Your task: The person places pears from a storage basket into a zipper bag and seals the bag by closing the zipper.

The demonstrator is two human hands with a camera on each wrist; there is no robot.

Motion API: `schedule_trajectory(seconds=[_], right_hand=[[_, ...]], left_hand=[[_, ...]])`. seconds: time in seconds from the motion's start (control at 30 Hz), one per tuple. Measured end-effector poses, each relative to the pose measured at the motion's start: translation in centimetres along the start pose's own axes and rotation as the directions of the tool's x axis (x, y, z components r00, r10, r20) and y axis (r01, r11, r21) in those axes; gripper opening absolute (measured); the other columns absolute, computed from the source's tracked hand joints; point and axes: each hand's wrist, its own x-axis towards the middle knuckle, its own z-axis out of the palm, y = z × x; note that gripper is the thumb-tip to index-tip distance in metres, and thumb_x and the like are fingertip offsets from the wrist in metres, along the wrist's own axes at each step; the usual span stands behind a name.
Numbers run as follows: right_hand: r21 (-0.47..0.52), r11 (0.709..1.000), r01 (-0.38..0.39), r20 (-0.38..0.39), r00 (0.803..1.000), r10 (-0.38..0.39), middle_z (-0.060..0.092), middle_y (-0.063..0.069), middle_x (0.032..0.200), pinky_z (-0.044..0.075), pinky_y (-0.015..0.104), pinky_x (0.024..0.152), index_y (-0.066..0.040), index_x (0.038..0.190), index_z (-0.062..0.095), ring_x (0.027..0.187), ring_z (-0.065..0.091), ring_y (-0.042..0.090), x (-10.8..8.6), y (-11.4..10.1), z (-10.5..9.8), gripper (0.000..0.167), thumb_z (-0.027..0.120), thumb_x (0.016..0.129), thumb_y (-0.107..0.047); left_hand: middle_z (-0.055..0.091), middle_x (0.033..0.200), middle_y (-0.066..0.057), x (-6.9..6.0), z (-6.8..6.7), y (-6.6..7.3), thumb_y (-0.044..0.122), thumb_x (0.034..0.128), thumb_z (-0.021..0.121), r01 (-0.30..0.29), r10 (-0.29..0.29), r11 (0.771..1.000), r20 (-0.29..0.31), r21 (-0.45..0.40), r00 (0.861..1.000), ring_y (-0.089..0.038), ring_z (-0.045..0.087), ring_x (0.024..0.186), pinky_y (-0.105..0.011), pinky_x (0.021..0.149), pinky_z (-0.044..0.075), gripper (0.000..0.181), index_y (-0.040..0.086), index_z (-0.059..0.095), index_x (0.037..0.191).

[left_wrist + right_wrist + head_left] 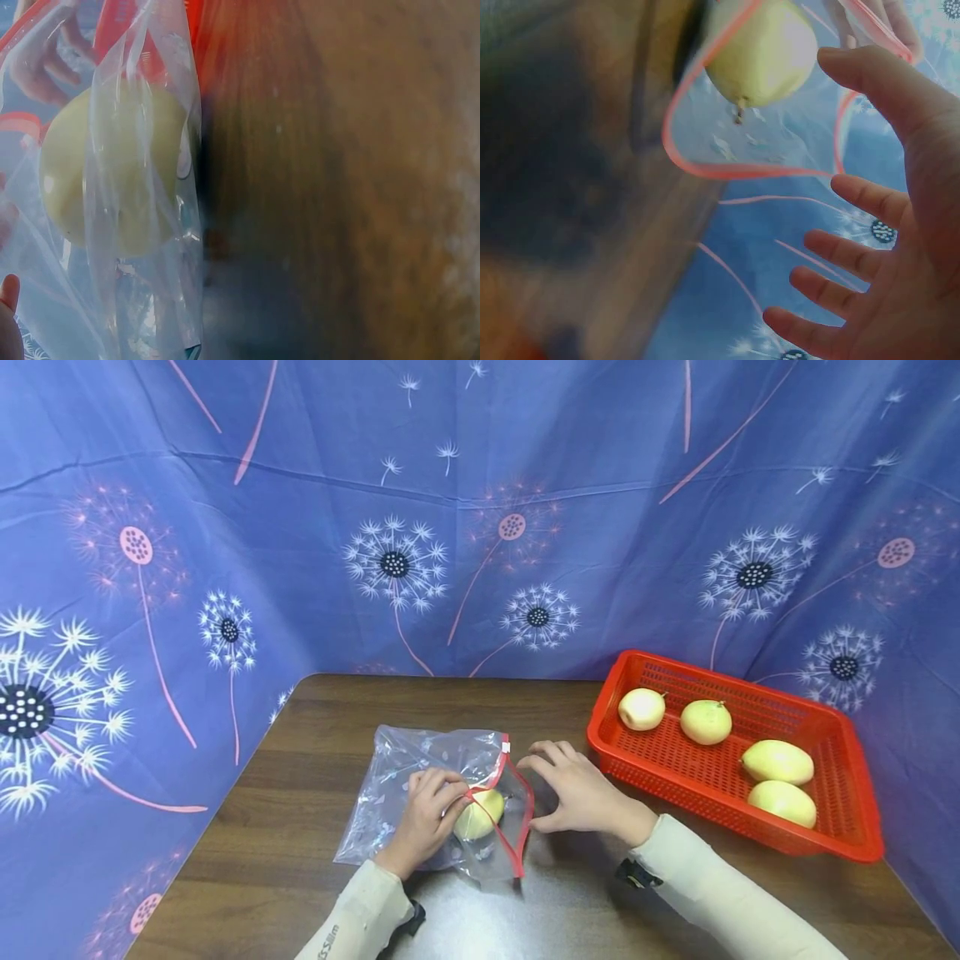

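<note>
At far left, a blue cloth point(300, 527) with a dandelion print hung beside the counter point(296, 777) and ran on behind it. On the counter lay a clear bag point(431, 750), its mouth gaping to the right between bands of red edge point(533, 797), a white slider point(506, 746) at the far corner. The left hand point(424, 817) lay narrow over the bag, thumb and fingers pinching it at the red edge. A pear point(471, 822) sat inside the bag, near the mouth, its stem toward the opening. The right hand point(576, 789) stood wide just beside the mouth, fingers spread; whether a fingertip touched the edge could not be told. At far right was a red basket point(675, 777) with four pears point(706, 723): two apart toward its left end, two close together toward its right.
</note>
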Motion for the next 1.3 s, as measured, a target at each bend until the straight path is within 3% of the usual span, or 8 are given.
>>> schedule_trajectory(seconds=[0.27, 0.73, 0.9, 1.13, 1.3], right_hand=[[-0.066, 0.996, 0.056, -0.024, 0.998, -0.058, 0.051, 0.017, 0.132, 0.047, 0.052, 0.086, -0.013, 0.126, 0.060, 0.113, 0.050, 0.034, 0.2, 0.7, -2.4, 0.077, 0.090, 0.061, -0.040], [-0.128, 0.988, 0.084, -0.054, 0.994, -0.092, 0.052, 0.019, 0.130, 0.044, 0.055, 0.089, -0.010, 0.125, 0.060, 0.115, 0.049, 0.037, -0.1, 2.4, -5.3, 0.071, 0.087, 0.065, -0.035], [-0.168, 0.983, 0.068, -0.077, 0.994, -0.082, 0.053, 0.020, 0.129, 0.045, 0.055, 0.088, -0.010, 0.124, 0.060, 0.114, 0.050, 0.038, -0.1, 3.6, -6.5, 0.070, 0.086, 0.065, -0.036], [-0.165, 0.986, 0.020, -0.046, 0.999, -0.028, 0.051, 0.022, 0.130, 0.043, 0.055, 0.094, -0.008, 0.124, 0.060, 0.117, 0.048, 0.041, -0.5, 5.1, -8.1, 0.066, 0.085, 0.068, -0.033], [-0.169, 0.985, -0.019, -0.040, 0.999, 0.012, 0.050, 0.022, 0.130, 0.042, 0.059, 0.091, -0.008, 0.124, 0.059, 0.116, 0.047, 0.042, -0.6, 6.1, -9.5, 0.060, 0.083, 0.072, -0.028]], left_hand=[[0.063, 0.094, -0.002, 0.2, 0.0, 0.0, 0.036, 0.1048, 0.047, 0.003, -0.003, 1.000, 0.002, 0.005, 1.000, -0.020, 0.059, 0.087, -0.044, 0.080, 0.037, 0.033, 0.012, 0.066, 0.093], [0.063, 0.094, -0.002, 0.1, -0.1, 0.0, 0.036, 0.1049, 0.047, 0.008, -0.008, 1.000, 0.002, 0.003, 1.000, -0.020, 0.059, 0.087, -0.043, 0.079, 0.037, 0.032, 0.012, 0.066, 0.093], [0.063, 0.095, -0.002, 0.1, -0.1, 0.0, 0.035, 0.1051, 0.047, 0.009, -0.009, 1.000, 0.007, 0.001, 1.000, -0.020, 0.059, 0.088, -0.043, 0.080, 0.036, 0.032, 0.012, 0.066, 0.094], [0.063, 0.095, -0.002, 0.0, -0.1, 0.0, 0.036, 0.1049, 0.047, 0.009, -0.009, 1.000, 0.005, 0.009, 1.000, -0.020, 0.059, 0.087, -0.043, 0.080, 0.037, 0.033, 0.012, 0.066, 0.093], [0.063, 0.094, -0.002, 0.0, -0.1, 0.0, 0.036, 0.1050, 0.047, 0.008, -0.008, 1.000, 0.002, 0.010, 1.000, -0.020, 0.059, 0.087, -0.043, 0.079, 0.037, 0.033, 0.012, 0.066, 0.092]])
